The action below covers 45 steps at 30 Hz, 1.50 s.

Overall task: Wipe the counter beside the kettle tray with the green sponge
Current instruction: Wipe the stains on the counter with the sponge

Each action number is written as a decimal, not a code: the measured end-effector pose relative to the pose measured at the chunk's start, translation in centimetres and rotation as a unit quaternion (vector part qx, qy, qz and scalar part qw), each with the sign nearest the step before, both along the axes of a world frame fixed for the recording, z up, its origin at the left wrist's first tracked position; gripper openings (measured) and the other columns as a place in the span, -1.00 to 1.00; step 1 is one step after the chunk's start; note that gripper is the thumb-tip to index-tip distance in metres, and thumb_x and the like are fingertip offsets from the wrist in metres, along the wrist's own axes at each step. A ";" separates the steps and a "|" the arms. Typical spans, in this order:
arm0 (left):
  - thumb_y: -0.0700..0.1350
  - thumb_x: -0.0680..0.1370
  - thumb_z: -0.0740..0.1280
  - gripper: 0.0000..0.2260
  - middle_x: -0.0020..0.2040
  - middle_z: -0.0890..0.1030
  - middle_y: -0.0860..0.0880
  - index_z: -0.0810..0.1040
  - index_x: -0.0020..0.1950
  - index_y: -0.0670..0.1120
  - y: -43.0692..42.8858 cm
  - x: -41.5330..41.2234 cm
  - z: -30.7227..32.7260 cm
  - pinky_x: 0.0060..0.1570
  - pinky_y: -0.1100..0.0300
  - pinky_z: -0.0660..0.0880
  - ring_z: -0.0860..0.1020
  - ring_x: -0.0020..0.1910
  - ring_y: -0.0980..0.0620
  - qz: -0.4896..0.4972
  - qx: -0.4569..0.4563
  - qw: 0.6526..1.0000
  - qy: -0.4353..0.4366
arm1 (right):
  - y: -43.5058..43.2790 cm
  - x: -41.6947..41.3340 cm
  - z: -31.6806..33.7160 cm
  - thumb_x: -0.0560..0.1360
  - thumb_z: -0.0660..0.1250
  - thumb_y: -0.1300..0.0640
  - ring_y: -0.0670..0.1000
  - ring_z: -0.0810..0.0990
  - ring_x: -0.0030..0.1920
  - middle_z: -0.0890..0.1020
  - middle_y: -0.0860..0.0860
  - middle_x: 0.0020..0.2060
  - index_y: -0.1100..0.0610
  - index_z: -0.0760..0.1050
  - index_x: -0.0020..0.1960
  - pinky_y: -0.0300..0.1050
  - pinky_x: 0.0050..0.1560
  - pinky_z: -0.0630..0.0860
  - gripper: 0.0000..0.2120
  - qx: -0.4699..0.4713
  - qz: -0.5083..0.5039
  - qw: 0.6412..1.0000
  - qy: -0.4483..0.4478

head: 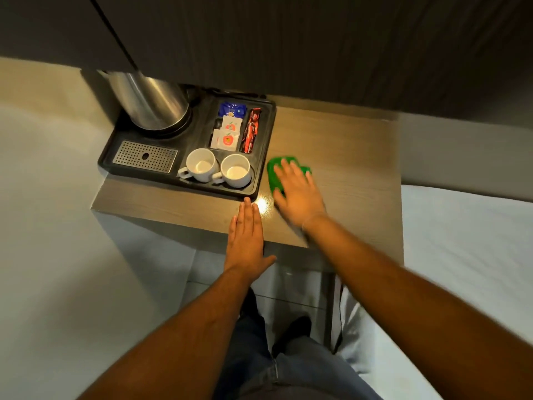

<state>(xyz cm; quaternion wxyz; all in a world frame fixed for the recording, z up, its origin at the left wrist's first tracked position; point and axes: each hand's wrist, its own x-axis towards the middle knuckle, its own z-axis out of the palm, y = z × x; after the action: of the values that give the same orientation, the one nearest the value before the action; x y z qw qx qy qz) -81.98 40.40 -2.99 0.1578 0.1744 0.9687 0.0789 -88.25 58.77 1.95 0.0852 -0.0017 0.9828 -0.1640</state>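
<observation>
right hand (300, 194), blurred but seemingly flat-fingered on the sponge (274, 174) beside the tray (259, 180), should press evenly without nudging it; left hand (245, 238) rests flat, fingers released.

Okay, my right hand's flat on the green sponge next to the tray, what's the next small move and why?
Probably slide the green sponge to the right, away from the kettle tray. The right hand presses it flat close beside the tray's edge, and bare counter stretches out to the right. The left hand rests at the front edge, out of that path.
</observation>
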 end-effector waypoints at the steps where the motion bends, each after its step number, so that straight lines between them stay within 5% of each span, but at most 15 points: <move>1: 0.32 0.42 0.58 0.36 0.73 -0.42 -0.20 -0.41 0.70 -0.18 0.0 0.1 0.1 0.74 -0.19 -0.15 -0.37 0.73 -0.19 0.001 -0.004 1.000 0.000 | 0.7 -2.3 0.4 0.72 0.04 -0.17 0.08 -0.04 0.77 0.04 0.01 0.77 -0.02 0.03 0.76 0.25 0.75 0.01 -0.34 0.006 -0.008 1.000 -0.004; 7: 0.27 0.43 0.59 0.37 0.73 -0.41 -0.21 -0.44 0.69 -0.17 -0.1 0.0 0.5 0.73 -0.16 -0.22 -0.37 0.73 -0.20 -0.005 -0.014 1.000 0.004 | 12.5 -10.9 1.3 0.76 0.11 -0.09 0.13 0.00 0.77 0.04 0.09 0.77 0.07 0.05 0.77 0.23 0.73 0.03 -0.36 0.027 -0.120 0.992 -0.020; 13: 0.19 0.41 0.62 0.34 0.75 -0.37 -0.21 -0.40 0.71 -0.16 0.2 0.2 0.5 0.74 -0.18 -0.17 -0.33 0.74 -0.20 0.012 -0.009 1.000 0.016 | 19.2 -0.5 0.6 0.75 0.04 -0.05 0.17 0.00 0.76 0.07 0.14 0.76 0.13 0.06 0.76 0.25 0.74 -0.03 -0.37 0.024 -0.253 0.967 -0.023; 18: 0.18 0.41 0.62 0.35 0.75 -0.36 -0.21 -0.41 0.71 -0.15 0.2 0.3 0.8 0.74 -0.22 -0.12 -0.33 0.74 -0.20 0.010 -0.005 1.000 0.009 | 8.5 6.9 -1.2 0.71 -0.05 -0.19 0.15 0.03 0.76 0.11 0.08 0.76 0.05 0.10 0.75 0.32 0.72 0.06 -0.34 0.029 -0.153 0.988 0.000; 24: 0.17 0.40 0.63 0.36 0.75 -0.38 -0.20 -0.40 0.71 -0.15 0.3 0.1 1.2 0.73 -0.16 -0.21 -0.35 0.74 -0.19 0.013 -0.012 1.000 -0.003 | 1.6 -2.5 -0.1 0.73 -0.01 -0.29 0.09 -0.02 0.77 0.05 0.01 0.77 -0.03 0.03 0.76 0.26 0.74 0.03 -0.32 0.023 0.001 1.000 0.016; 29: 0.21 0.41 0.61 0.36 0.73 -0.41 -0.21 -0.44 0.69 -0.15 0.1 0.0 1.8 0.73 -0.17 -0.22 -0.39 0.72 -0.20 -0.004 -0.023 0.999 -0.023 | 12.3 -8.7 0.9 0.77 0.06 -0.13 0.15 0.02 0.76 0.07 0.08 0.77 0.07 0.06 0.77 0.23 0.73 0.04 -0.37 0.033 -0.118 0.992 0.023; 34: 0.17 0.42 0.62 0.35 0.73 -0.42 -0.22 -0.43 0.70 -0.16 0.3 0.0 2.0 0.72 -0.16 -0.25 -0.37 0.73 -0.21 0.002 -0.026 0.999 -0.019 | 20.8 -3.1 0.9 0.77 0.13 0.01 0.20 0.03 0.76 0.11 0.14 0.76 0.12 0.13 0.75 0.25 0.73 -0.01 -0.42 0.010 -0.222 0.975 0.011; 40: 0.17 0.41 0.61 0.36 0.72 -0.43 -0.22 -0.46 0.68 -0.14 0.2 0.0 1.4 0.70 -0.17 -0.25 -0.37 0.73 -0.22 0.010 -0.014 1.000 -0.010 | 9.9 11.9 -1.0 0.74 0.12 -0.08 0.14 0.05 0.76 0.15 0.02 0.75 0.00 0.17 0.74 0.31 0.73 0.05 -0.42 0.000 -0.169 0.985 0.035; 45: 0.15 0.39 0.63 0.35 0.74 -0.39 -0.23 -0.39 0.71 -0.17 0.4 0.2 1.5 0.72 -0.19 -0.19 -0.33 0.74 -0.21 0.009 -0.015 1.000 -0.005 | -0.2 12.4 -2.5 0.74 0.08 -0.16 0.04 -0.04 0.77 0.08 -0.06 0.77 -0.07 0.10 0.75 0.20 0.74 -0.05 -0.39 -0.015 -0.053 0.998 0.029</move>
<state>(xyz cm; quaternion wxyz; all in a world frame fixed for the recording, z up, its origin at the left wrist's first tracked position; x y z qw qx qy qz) -81.75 40.75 -1.52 0.1646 0.1626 0.9706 0.0669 -75.81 58.57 -0.60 0.0481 0.0447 0.9809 -0.1833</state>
